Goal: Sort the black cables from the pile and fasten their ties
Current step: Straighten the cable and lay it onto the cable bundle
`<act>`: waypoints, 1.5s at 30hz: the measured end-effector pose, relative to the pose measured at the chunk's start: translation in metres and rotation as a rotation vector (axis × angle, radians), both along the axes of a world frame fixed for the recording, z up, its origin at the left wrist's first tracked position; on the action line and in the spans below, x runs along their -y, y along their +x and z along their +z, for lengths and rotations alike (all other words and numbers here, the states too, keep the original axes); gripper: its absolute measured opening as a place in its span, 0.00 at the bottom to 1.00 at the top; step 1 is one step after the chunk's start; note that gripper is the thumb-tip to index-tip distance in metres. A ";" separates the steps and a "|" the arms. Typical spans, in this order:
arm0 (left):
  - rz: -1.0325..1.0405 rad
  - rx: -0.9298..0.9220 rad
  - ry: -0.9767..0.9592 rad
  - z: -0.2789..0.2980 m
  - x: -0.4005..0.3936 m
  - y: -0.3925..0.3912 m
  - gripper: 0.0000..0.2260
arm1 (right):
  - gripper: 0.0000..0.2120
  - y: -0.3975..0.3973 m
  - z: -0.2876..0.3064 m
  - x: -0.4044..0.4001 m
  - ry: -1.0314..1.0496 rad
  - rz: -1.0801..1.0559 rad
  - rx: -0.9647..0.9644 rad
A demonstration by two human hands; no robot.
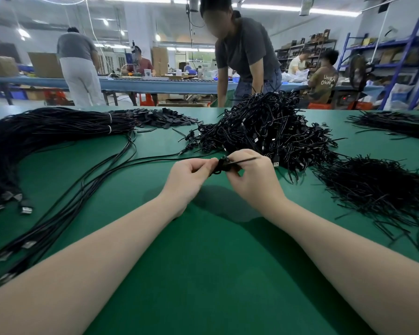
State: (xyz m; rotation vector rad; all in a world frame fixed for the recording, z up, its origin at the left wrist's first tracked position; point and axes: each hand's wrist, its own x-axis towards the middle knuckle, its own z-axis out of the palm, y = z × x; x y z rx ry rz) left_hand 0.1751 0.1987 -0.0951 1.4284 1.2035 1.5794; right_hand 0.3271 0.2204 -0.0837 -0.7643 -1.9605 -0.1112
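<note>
Green table (215,274). Long cables (46,134) bundled far left, strands trailing toward centre. Tangled cable pile (264,126) centre-back, loose ties (377,187) heaped at right. Both hands just in front of the pile: left hand (186,177) pinches a small coiled cable (224,164), right hand (254,175) fingers curled on the same coil, tie tail (244,160) sticking out past its fingers.

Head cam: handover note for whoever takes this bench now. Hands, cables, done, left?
Left hand and right hand both pinch one small coiled black cable above the green table; its thin black tie tail sticks out to the right, so fastening looks unfinished.
Tangled pile of black cables lies just behind the hands.
Loose black ties lie right.
Long straight black cables lie left.
Left: finish this tie, continue through the pile.
</note>
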 end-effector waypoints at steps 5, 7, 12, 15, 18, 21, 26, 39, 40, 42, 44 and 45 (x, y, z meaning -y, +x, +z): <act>-0.152 0.070 -0.002 0.000 0.001 0.001 0.10 | 0.05 0.000 0.002 -0.001 -0.023 -0.009 -0.068; -0.178 0.055 0.004 0.000 0.003 0.002 0.09 | 0.05 0.000 0.002 -0.001 -0.027 -0.009 -0.078; -0.104 0.024 -0.069 0.001 0.003 0.002 0.01 | 0.03 -0.003 0.002 0.003 -0.004 0.015 -0.076; -0.170 0.107 -0.137 0.003 0.003 0.003 0.04 | 0.02 -0.003 0.001 0.002 -0.018 0.014 -0.063; -0.177 0.184 -0.209 0.007 0.002 0.000 0.06 | 0.03 -0.003 -0.001 0.003 -0.036 0.024 -0.005; -0.209 0.291 -0.308 0.012 -0.001 -0.006 0.10 | 0.03 -0.007 0.002 0.009 0.082 0.026 0.083; -0.334 0.411 -0.425 0.019 0.005 -0.016 0.08 | 0.03 -0.009 0.005 0.010 0.307 0.018 0.175; -0.177 0.505 -0.384 0.014 0.003 -0.010 0.05 | 0.07 0.005 0.061 -0.003 0.258 -0.090 0.190; -0.136 0.453 -0.361 0.013 0.002 -0.009 0.04 | 0.08 0.012 0.080 -0.015 0.281 -0.173 0.192; -0.096 0.277 -0.311 0.009 0.001 -0.006 0.02 | 0.12 0.028 0.119 -0.046 0.170 -0.511 0.244; -0.043 0.066 -0.258 0.007 0.001 -0.001 0.03 | 0.22 0.040 0.141 -0.062 -0.183 -0.890 0.348; 0.007 -0.061 -0.243 0.009 0.001 0.001 0.04 | 0.24 0.040 0.142 -0.063 -0.316 -0.987 0.410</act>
